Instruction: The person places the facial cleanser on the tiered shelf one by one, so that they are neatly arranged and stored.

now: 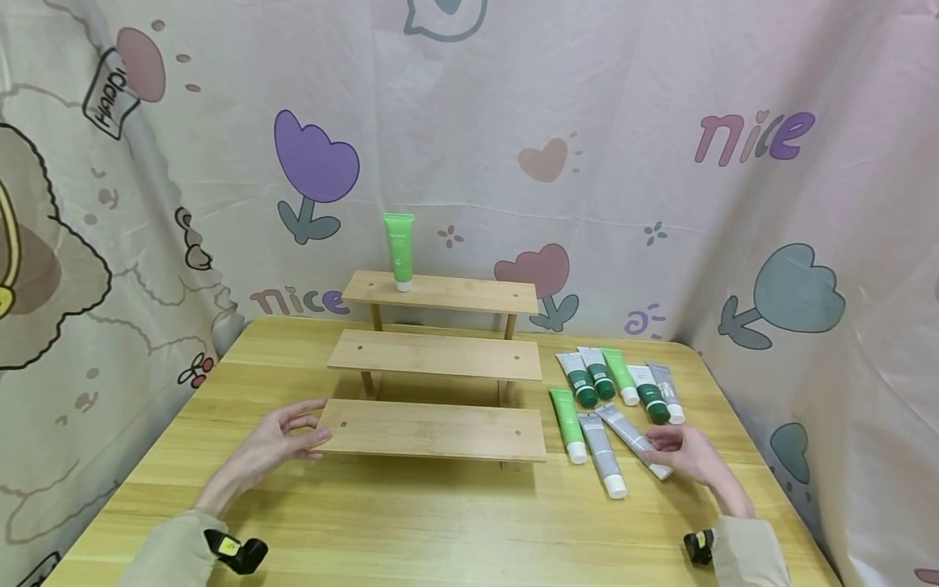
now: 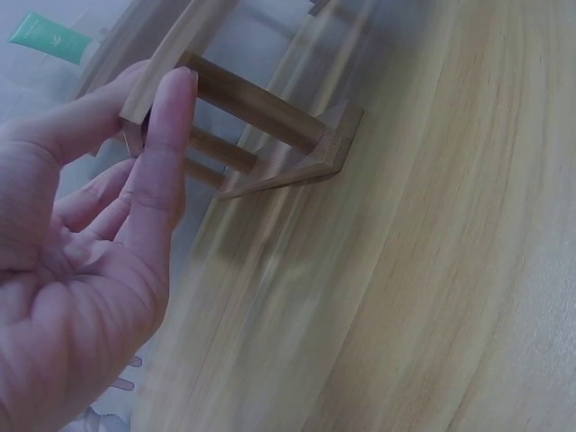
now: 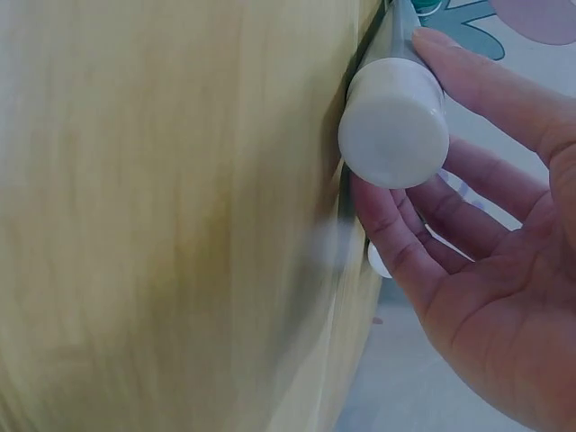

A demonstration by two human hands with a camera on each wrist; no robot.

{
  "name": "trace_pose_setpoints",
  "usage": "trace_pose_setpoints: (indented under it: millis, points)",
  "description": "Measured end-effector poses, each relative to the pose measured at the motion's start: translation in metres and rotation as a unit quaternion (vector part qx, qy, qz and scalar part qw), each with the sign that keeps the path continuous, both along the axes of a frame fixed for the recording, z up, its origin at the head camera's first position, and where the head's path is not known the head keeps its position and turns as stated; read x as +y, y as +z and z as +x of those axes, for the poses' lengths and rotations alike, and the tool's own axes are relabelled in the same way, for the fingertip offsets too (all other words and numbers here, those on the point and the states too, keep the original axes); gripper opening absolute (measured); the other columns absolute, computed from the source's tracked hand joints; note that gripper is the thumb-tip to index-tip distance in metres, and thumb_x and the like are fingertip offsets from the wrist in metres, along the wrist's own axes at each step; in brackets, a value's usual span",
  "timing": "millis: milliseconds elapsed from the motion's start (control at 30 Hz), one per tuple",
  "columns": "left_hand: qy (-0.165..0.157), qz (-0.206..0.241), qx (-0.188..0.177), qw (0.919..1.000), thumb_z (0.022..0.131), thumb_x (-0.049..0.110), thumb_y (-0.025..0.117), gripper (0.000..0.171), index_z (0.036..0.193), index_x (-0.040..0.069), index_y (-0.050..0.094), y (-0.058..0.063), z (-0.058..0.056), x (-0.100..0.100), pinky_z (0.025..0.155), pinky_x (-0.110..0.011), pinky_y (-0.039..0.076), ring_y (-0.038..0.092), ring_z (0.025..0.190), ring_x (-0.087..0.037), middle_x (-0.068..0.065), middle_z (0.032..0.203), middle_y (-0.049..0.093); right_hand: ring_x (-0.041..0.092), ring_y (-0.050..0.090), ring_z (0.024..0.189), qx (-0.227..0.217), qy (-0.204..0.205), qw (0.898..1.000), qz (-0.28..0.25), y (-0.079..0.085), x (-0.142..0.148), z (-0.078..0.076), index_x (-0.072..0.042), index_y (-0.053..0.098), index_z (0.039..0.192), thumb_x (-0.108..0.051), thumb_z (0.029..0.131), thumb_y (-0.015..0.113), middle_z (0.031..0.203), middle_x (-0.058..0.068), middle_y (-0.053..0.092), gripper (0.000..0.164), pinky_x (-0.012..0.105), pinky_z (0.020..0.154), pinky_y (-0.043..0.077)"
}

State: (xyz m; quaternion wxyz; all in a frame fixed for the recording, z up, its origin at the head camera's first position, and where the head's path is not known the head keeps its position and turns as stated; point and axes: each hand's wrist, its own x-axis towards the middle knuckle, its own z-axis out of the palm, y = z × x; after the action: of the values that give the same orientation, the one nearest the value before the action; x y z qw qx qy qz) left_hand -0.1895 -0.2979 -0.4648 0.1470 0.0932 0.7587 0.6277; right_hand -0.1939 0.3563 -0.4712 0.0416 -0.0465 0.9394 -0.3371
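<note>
A three-tier wooden display shelf [image 1: 433,430] stands on the table. My left hand [image 1: 282,444] pinches the left end of its lowest board, thumb and fingers on either side of the edge [image 2: 148,81]. On the right, my right hand [image 1: 689,452] has its thumb and fingers around the cap end of a silver-grey tube [image 1: 627,434], which lies slantwise among other tubes. Its white cap [image 3: 394,126] shows large between thumb and fingers in the right wrist view. One light green tube [image 1: 399,249] stands cap-down on the top board, near its left end.
Close to my right hand lie a green tube [image 1: 568,420] and another grey tube [image 1: 603,455]. Behind them is a row of several green, grey and white-and-dark-green tubes [image 1: 577,379]. A printed curtain [image 1: 455,122] hangs around the wooden table [image 1: 411,522].
</note>
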Motion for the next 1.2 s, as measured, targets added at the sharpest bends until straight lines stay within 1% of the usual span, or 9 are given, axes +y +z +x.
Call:
trace_pose_setpoints:
  millis: [233, 367, 467, 633, 867, 1033, 1200]
  points:
    - [0.0, 0.003, -0.004, 1.0, 0.097, 0.009, 0.067, 0.079, 0.153, -0.015, 0.016, -0.0001, 0.0002, -0.0006, 0.086, -0.042, 0.065, 0.071, 0.088, -0.012, 0.0, 0.102, 0.061, 0.01, 0.065, 0.081, -0.004, -0.004, 1.0, 0.004, 0.0002, -0.0001, -0.0007, 0.011, 0.069, 0.114, -0.017, 0.08, 0.084, 0.095, 0.016, 0.075, 0.046, 0.017, 0.067, 0.055]
    - [-0.005, 0.005, -0.002, 1.0, 0.097, 0.009, 0.066, 0.079, 0.153, -0.015, 0.016, -0.0002, -0.0001, -0.0014, 0.087, -0.042, 0.065, 0.071, 0.088, -0.013, 0.0, 0.103, 0.061, 0.01, 0.065, 0.081, -0.008, -0.015, 1.0, 0.007, 0.0011, -0.0007, -0.0007, 0.009, 0.07, 0.113, -0.019, 0.08, 0.084, 0.094, 0.014, 0.075, 0.046, 0.018, 0.067, 0.053]
    - [-0.01, 0.008, 0.001, 0.9999, 0.097, 0.008, 0.065, 0.078, 0.153, -0.015, 0.016, -0.0003, -0.0002, -0.0017, 0.087, -0.043, 0.065, 0.071, 0.089, -0.013, -0.001, 0.104, 0.062, 0.008, 0.064, 0.081, -0.015, -0.027, 1.0, 0.001, 0.0021, -0.0014, -0.0003, 0.009, 0.07, 0.113, -0.019, 0.079, 0.085, 0.094, 0.013, 0.075, 0.046, 0.017, 0.067, 0.053]
    - [-0.013, 0.008, 0.002, 0.9999, 0.097, 0.008, 0.065, 0.078, 0.152, -0.016, 0.015, -0.0004, -0.0001, -0.0019, 0.087, -0.042, 0.065, 0.071, 0.089, -0.014, -0.001, 0.104, 0.062, 0.01, 0.064, 0.083, -0.028, -0.042, 0.999, -0.012, 0.0031, -0.0016, 0.0003, 0.011, 0.069, 0.114, -0.017, 0.079, 0.084, 0.095, 0.015, 0.075, 0.048, 0.017, 0.067, 0.053]
    - [-0.008, 0.0, -0.001, 1.0, 0.097, 0.01, 0.066, 0.079, 0.153, -0.015, 0.016, 0.0005, 0.0001, -0.002, 0.087, -0.042, 0.065, 0.072, 0.089, -0.015, -0.004, 0.106, 0.061, 0.013, 0.065, 0.086, -0.045, -0.067, 0.996, -0.035, 0.0045, -0.0009, -0.0007, 0.013, 0.065, 0.119, -0.012, 0.08, 0.083, 0.099, 0.018, 0.075, 0.05, 0.016, 0.067, 0.054]
    - [-0.003, -0.004, -0.005, 1.0, 0.096, 0.01, 0.067, 0.08, 0.154, -0.014, 0.016, 0.0006, -0.0004, -0.0022, 0.086, -0.042, 0.065, 0.072, 0.088, -0.016, -0.004, 0.109, 0.061, 0.012, 0.065, 0.086, -0.05, -0.067, 0.996, -0.04, 0.006, 0.0004, -0.0015, 0.015, 0.063, 0.122, -0.009, 0.081, 0.081, 0.102, 0.021, 0.074, 0.051, 0.017, 0.068, 0.054]
    - [-0.002, -0.006, -0.007, 1.0, 0.096, 0.01, 0.067, 0.081, 0.154, -0.014, 0.016, 0.0005, -0.0006, -0.002, 0.087, -0.043, 0.065, 0.072, 0.089, -0.017, -0.005, 0.111, 0.06, 0.015, 0.065, 0.087, -0.044, -0.061, 0.996, -0.046, 0.0088, 0.0001, -0.0015, 0.015, 0.063, 0.123, -0.007, 0.083, 0.079, 0.102, 0.021, 0.073, 0.049, 0.017, 0.067, 0.053]
